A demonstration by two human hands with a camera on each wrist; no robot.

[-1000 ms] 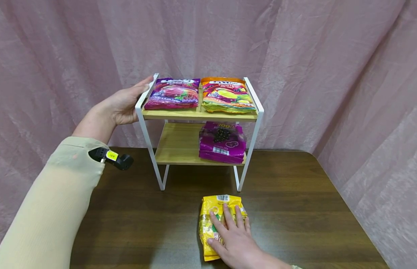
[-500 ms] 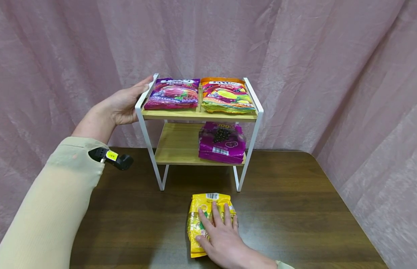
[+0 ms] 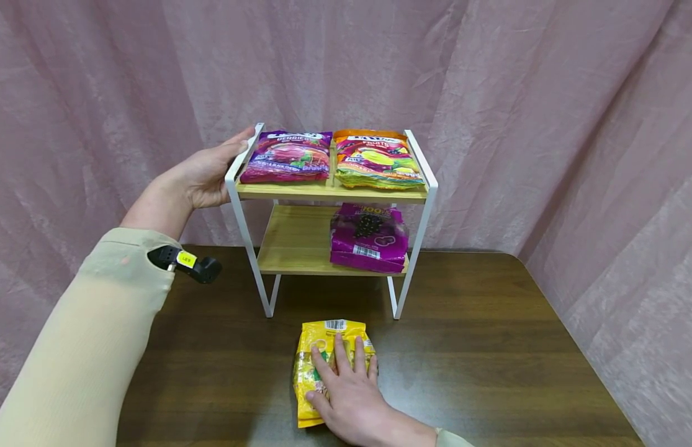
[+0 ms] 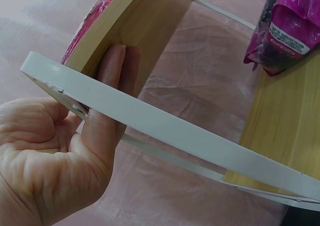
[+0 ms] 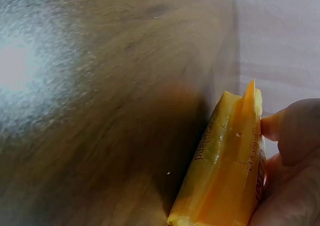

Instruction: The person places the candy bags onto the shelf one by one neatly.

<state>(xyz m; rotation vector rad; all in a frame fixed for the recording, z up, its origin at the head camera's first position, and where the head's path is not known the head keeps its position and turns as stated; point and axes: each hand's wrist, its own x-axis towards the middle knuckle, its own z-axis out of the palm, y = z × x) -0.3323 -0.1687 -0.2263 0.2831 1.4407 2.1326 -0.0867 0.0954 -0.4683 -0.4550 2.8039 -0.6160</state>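
A small two-tier shelf rack [image 3: 292,239] with a white metal frame and light wood boards stands on the table. My left hand [image 3: 208,174] grips its upper left side. In the left wrist view, fingers [image 4: 111,66] pass through the white side frame [image 4: 170,131] and reach beneath the upper board. In front of the rack, a yellow snack bag [image 3: 308,372] lies on the tabletop. Across it my right hand [image 3: 354,397] rests palm down with fingers spread. The right wrist view shows the bag's folded end [image 5: 227,161] beside the thumb.
On the upper board sit a purple berries bag [image 3: 292,155] and an orange-and-red fruits bag [image 3: 376,158], side by side. A magenta bag [image 3: 370,239] occupies the right of the lower board. Pink curtains [image 3: 346,62] hang behind the brown table [image 3: 480,347].
My right hand has slid the yellow bag leftward across the table, its fingers staying spread on it. The left hand and the rack keep their places.
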